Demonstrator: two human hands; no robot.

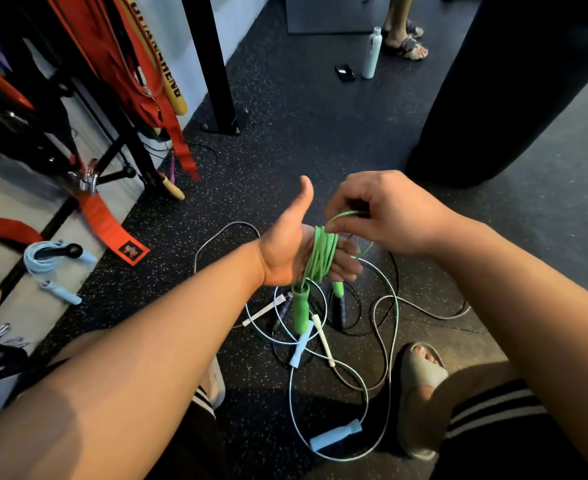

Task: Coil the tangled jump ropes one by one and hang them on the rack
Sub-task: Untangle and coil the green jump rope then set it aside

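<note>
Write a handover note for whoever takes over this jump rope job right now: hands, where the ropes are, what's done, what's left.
Hands: the left hand is held flat, thumb up, with the green rope wound round it in several turns. The green handles hang below it. The right hand pinches a loop of that rope just above the coil.
Floor: the tangled ropes lie between the feet.
Rack: one light blue rope hangs coiled on a peg of the rack.
Done: green rope nearly coiled.
Left: finish it, hang it, then the floor tangle, one rope at a time.
</note>
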